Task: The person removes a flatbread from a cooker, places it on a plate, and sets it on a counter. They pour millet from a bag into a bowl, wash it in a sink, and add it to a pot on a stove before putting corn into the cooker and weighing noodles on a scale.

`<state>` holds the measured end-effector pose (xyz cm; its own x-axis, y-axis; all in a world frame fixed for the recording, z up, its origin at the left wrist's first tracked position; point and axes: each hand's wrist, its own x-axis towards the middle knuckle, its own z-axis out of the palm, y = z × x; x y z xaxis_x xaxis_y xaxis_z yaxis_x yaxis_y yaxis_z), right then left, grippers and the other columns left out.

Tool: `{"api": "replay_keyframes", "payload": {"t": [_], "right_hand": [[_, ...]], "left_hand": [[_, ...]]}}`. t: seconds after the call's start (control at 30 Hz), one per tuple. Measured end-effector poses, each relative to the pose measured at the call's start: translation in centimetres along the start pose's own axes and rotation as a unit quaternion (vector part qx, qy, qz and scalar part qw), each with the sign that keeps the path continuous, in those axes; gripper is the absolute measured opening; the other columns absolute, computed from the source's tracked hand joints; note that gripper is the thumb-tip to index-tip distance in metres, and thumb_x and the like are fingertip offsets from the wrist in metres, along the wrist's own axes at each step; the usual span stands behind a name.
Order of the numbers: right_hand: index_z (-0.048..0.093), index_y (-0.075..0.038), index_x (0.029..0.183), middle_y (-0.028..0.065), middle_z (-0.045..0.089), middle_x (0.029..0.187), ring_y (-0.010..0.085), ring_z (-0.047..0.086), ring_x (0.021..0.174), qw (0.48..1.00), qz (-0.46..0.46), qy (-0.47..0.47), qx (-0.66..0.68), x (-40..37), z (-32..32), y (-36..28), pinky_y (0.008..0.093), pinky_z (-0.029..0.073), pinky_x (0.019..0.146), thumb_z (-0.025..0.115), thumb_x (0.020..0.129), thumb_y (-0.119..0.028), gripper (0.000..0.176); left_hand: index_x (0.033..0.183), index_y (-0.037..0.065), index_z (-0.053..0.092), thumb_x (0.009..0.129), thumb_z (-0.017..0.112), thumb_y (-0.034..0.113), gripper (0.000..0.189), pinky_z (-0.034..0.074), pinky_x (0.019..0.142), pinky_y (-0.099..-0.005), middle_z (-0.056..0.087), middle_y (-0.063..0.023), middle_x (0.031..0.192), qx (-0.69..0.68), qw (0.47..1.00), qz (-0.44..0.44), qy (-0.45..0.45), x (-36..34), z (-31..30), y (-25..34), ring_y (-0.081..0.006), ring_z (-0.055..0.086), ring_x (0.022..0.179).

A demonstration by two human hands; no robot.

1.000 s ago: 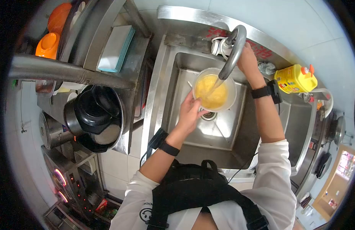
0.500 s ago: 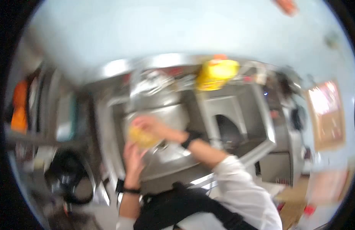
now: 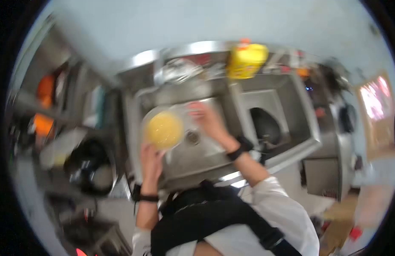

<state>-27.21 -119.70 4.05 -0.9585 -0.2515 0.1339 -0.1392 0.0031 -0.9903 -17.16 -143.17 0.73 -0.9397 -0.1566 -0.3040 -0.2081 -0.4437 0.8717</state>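
Note:
A round yellow bowl point(image 3: 164, 129) with a paler rim is tilted towards me over the left sink basin point(image 3: 180, 164). My left hand point(image 3: 151, 160) grips its lower edge, thumb and fingers at the rim. To the right of the bowl, apart from it, my right hand point(image 3: 204, 119) is over the same basin with its fingers drawn together. Something pinkish shows at those fingertips, but blur hides what it is. The round drain point(image 3: 192, 137) lies between the bowl and my right wrist.
A dark pan point(image 3: 266, 126) rests in the right basin point(image 3: 299, 96). Behind the sinks stand a yellow bottle point(image 3: 247, 62) with an orange cap and a shiny crumpled silvery thing point(image 3: 180, 70). A black wok point(image 3: 88, 164) sits at the left, below shelves.
My right hand has moved off the bowl to the right, uncovering its yellow inside. The left hand keeps hold of the bowl. The camera view has shifted.

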Motion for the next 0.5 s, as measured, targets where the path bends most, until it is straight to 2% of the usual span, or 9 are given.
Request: {"api": "replay_keyframes", "payload": {"t": [0.03, 0.07, 0.1, 0.13, 0.17, 0.23, 0.37, 0.47, 0.5], "right_hand": [[0.052, -0.004, 0.109, 0.0054, 0.056, 0.107, 0.014, 0.058, 0.09, 0.996, 0.072, -0.004, -0.056, -0.8, -0.1, -1.2, 0.0236, 0.047, 0.072, 0.048, 0.077, 0.011, 0.036], [0.054, -0.001, 0.104, 0.0061, 0.058, 0.101, 0.0151, 0.06, 0.085, 0.995, 0.101, 0.001, -0.004, -1.6, -0.2, -2.0, 0.0225, 0.048, 0.072, 0.053, 0.076, 0.01, 0.031], [0.053, 0.001, 0.103, 0.008, 0.057, 0.101, 0.0165, 0.06, 0.089, 0.993, 0.104, 0.018, 0.046, -2.8, 0.0, -1.8, 0.0242, 0.048, 0.075, 0.053, 0.075, 0.011, 0.029], [0.054, 0.0, 0.102, 0.0064, 0.059, 0.092, 0.0134, 0.06, 0.081, 0.994, 0.099, 0.027, 0.045, -3.8, 0.4, -2.0, 0.0237, 0.048, 0.07, 0.057, 0.078, 0.005, 0.025], [0.055, -0.001, 0.1, 0.0055, 0.06, 0.091, 0.0124, 0.059, 0.076, 0.993, 0.107, 0.025, -0.029, -4.6, 0.1, -2.6, 0.0222, 0.047, 0.067, 0.058, 0.079, -0.001, 0.022], [0.056, -0.001, 0.1, 0.0041, 0.06, 0.09, 0.011, 0.058, 0.076, 0.972, 0.224, 0.045, 0.06, -5.5, 0.5, -2.0, 0.0212, 0.046, 0.066, 0.058, 0.08, -0.007, 0.02], [0.056, -0.001, 0.1, 0.0035, 0.06, 0.089, 0.0107, 0.057, 0.079, 0.978, 0.199, -0.007, 0.055, -7.4, 1.1, -1.1, 0.0216, 0.045, 0.07, 0.052, 0.083, -0.008, 0.019], [0.053, -0.001, 0.103, 0.0041, 0.059, 0.09, 0.012, 0.057, 0.083, 0.966, 0.239, -0.023, 0.097, -8.2, 1.3, -1.2, 0.0226, 0.045, 0.073, 0.046, 0.083, -0.006, 0.021], [0.052, -0.001, 0.103, 0.0051, 0.059, 0.092, 0.0129, 0.057, 0.085, 0.954, 0.258, -0.03, 0.152, -8.5, 1.4, -1.7, 0.0233, 0.044, 0.076, 0.045, 0.084, -0.005, 0.021]], "left_hand": [[0.122, 0.006, 0.04, 0.088, 0.045, 0.012, 0.034, 0.046, 0.083, -0.0363, 0.052, -0.0053, 0.107, -0.047, 0.999, 0.004, 0.009, -1.3, 2.9, 2.9, -0.0156, 0.052, 0.094], [0.124, 0.006, 0.038, 0.088, 0.045, 0.01, 0.037, 0.047, 0.081, -0.0333, 0.05, -0.0049, 0.111, -0.058, 0.997, 0.011, 0.047, -1.3, 2.6, 2.4, -0.0152, 0.052, 0.097], [0.125, 0.006, 0.038, 0.088, 0.044, 0.009, 0.038, 0.048, 0.079, -0.0307, 0.05, -0.0052, 0.113, -0.046, 0.998, 0.015, 0.039, -2.2, 3.5, 3.9, -0.0149, 0.051, 0.099], [0.126, 0.006, 0.037, 0.088, 0.044, 0.007, 0.039, 0.049, 0.077, -0.028, 0.049, -0.0054, 0.116, -0.038, 0.999, 0.018, 0.024, -3.2, 4.2, 5.1, -0.0147, 0.051, 0.101], [0.126, 0.006, 0.037, 0.088, 0.044, 0.007, 0.039, 0.049, 0.077, -0.028, 0.049, -0.0054, 0.116, -0.032, 0.998, 0.021, 0.04, -4.0, 4.6, 5.3, -0.0147, 0.051, 0.101], [0.126, 0.006, 0.037, 0.087, 0.043, 0.005, 0.039, 0.05, 0.073, -0.023, 0.048, -0.0062, 0.118, -0.008, 0.999, 0.045, 0.019, -4.8, 5.0, 5.7, -0.0139, 0.05, 0.104], [0.131, 0.007, 0.032, 0.086, 0.043, 0.002, 0.047, 0.05, 0.071, -0.022, 0.047, -0.0058, 0.12, 0.005, 0.999, 0.042, 0.018, -6.5, 5.9, 6.3, -0.0126, 0.05, 0.103], [0.133, 0.007, 0.028, 0.084, 0.044, 0.0, 0.053, 0.049, 0.075, -0.0235, 0.043, -0.007, 0.124, 0.03, 0.998, 0.062, 0.008, -7.1, 5.8, 5.8, -0.0142, 0.048, 0.106], [0.133, 0.007, 0.028, 0.084, 0.044, 0.0, 0.053, 0.049, 0.075, -0.0235, 0.043, -0.007, 0.124, 0.03, 0.998, 0.063, 0.01, -7.4, 5.9, 5.7, -0.0142, 0.048, 0.106]]}}
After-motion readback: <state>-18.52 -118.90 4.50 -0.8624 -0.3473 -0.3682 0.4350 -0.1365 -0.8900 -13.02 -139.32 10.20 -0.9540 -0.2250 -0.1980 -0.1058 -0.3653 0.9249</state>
